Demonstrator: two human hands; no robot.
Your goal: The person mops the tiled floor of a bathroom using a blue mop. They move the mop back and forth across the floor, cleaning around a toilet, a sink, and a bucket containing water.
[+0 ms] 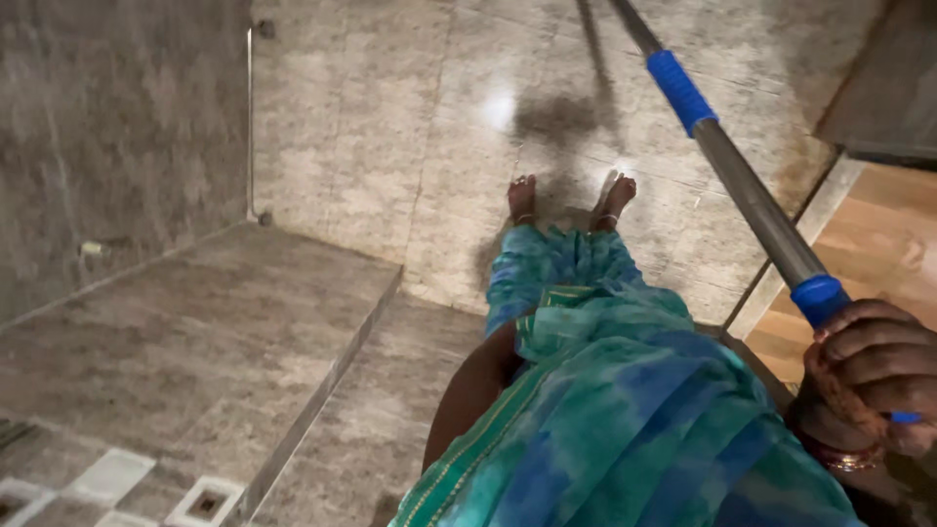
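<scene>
- Right hand point(874, 376) at the lower right edge of my view, fingers curled fully round the mop handle point(747, 190) just below the lower blue grip point(818, 298). Closed tight, nothing else in it.
- Left hand: not in view. Only the left forearm point(473, 390) shows, hanging beside the teal and blue sari point(625, 410). Can't tell what that hand is doing.
- Handle runs from the right hand up and left, across the shiny floor point(390, 146), past the upper blue grip point(681, 90) and out of the top edge. Mop head is out of frame, so I can't say where it touches down.
- Bare feet point(571, 200) stand on the glossy tiles; the glare there suggests a wet surface.
- Raised stone step point(205, 332) sits to the left, with a small square drain point(207, 503) at its near end. Wooden floor point(878, 244) lies to the right, past a pale threshold strip.
- My call on doing this well: one hand low on a long pole gives poor control, so a second hand on the upper grip would steady the strokes.
- Keep the feet planted and the strokes short; that floor looks slippery.
- Watch the step edge when the pole swings left.
</scene>
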